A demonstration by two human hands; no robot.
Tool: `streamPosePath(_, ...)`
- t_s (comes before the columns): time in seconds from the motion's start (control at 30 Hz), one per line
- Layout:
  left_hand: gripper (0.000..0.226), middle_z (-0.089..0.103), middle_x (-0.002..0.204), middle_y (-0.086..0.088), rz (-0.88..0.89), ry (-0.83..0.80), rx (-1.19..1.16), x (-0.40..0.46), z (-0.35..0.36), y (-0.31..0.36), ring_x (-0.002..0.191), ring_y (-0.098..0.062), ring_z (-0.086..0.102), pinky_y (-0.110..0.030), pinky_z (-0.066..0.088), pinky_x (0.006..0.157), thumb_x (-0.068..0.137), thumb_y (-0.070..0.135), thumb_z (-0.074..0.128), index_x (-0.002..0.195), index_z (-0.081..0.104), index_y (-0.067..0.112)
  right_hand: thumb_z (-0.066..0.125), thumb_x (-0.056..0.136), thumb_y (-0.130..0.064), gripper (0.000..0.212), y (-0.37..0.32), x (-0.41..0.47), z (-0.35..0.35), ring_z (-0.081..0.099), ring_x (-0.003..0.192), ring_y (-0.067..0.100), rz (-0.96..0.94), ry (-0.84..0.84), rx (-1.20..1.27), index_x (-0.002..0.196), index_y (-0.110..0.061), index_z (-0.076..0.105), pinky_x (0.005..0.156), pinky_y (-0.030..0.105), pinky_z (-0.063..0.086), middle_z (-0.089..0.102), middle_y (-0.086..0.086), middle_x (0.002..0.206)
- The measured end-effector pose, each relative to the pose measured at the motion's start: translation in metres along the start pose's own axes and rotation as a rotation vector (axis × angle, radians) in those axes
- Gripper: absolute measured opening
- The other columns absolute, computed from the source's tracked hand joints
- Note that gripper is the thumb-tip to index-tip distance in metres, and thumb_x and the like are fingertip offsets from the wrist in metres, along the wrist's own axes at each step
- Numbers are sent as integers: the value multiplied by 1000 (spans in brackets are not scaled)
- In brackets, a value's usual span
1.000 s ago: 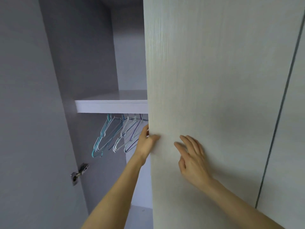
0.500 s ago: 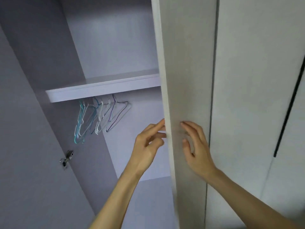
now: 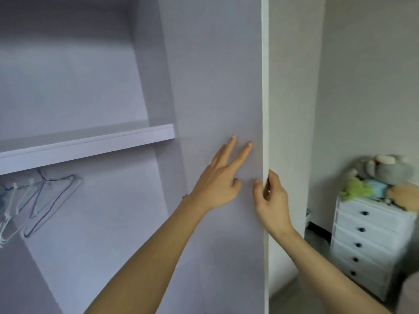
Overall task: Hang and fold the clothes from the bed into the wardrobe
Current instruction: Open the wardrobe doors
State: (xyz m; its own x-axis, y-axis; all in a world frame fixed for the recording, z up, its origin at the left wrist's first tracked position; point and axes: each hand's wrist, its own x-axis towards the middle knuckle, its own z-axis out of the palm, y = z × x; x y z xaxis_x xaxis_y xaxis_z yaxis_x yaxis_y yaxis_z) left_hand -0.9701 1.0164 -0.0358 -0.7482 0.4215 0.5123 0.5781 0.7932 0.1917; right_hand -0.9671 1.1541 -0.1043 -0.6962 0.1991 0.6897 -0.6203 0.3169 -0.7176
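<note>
The wardrobe stands open with its right door [image 3: 217, 87] swung wide, grey inner face toward me. My left hand [image 3: 221, 177] lies flat on that inner face, fingers spread. My right hand [image 3: 269, 198] is wrapped around the door's white outer edge [image 3: 264, 87], thumb inside and fingers behind. Inside, a shelf [image 3: 90, 146] crosses the wardrobe, and several empty wire hangers [image 3: 38, 200] hang below it at the far left. No clothes or bed are in view.
A white chest of drawers [image 3: 367, 243] stands at the right against a beige wall, with several soft toys [image 3: 385, 177] piled on top. The grey floor [image 3: 301, 291] shows between the door and the chest.
The right door has swung fully open to the right. My left hand went from the door's edge to its inner face, and my right hand now grips the edge. The view turned right.
</note>
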Motion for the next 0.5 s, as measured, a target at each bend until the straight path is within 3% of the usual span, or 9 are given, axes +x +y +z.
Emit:
streamPosePath(0.1,87,-25,155,11,19,2,48,24,17,3,146,-15,-8,-37,39,104,91,12,46,142,-13,48,43,96,-12,6,12,15,-11,43,50,8,12,29,-98,96,-14,49,55,26,35,45,-8,62)
streamPosePath(0.17,89,-29,153,13,30,23,43,28,23,1,146,-13,-10,-37,43,100,91,12,47,136,-19,52,43,97,-13,14,14,19,-14,49,57,8,5,10,-145,107,-10,51,60,31,40,51,-11,70)
streamPosePath(0.23,89,-30,150,18,50,47,35,27,25,-2,145,-12,-9,-35,45,98,92,12,47,134,-20,54,43,96,-14,27,11,17,-14,55,69,11,-5,-1,-184,123,-11,48,68,30,45,56,-14,89)
streamPosePath(0.3,86,-26,152,19,66,54,13,24,21,-3,145,-11,-5,-32,42,101,92,12,47,137,-13,54,42,94,-13,45,3,14,-11,57,99,14,-33,41,-216,139,-12,36,82,30,46,53,-4,122)
streamPosePath(0.37,78,-15,156,14,48,76,5,18,14,-6,145,-10,1,-30,35,106,93,13,47,144,0,49,42,89,-7,57,-9,15,-4,40,127,18,-158,128,-265,144,-11,27,101,33,39,36,8,142)
streamPosePath(0.43,70,0,159,6,4,153,25,10,5,-12,145,-15,8,-32,27,112,92,14,49,147,15,40,44,85,-3,58,-24,17,5,29,135,25,-375,190,-338,140,-10,29,112,39,26,27,12,144)
streamPosePath(0.5,64,13,158,2,-71,225,50,-5,-6,-23,143,-17,16,-32,23,114,92,15,50,147,24,33,45,82,0,54,-37,15,17,30,135,29,-537,164,-367,134,-10,37,114,48,22,31,12,141)
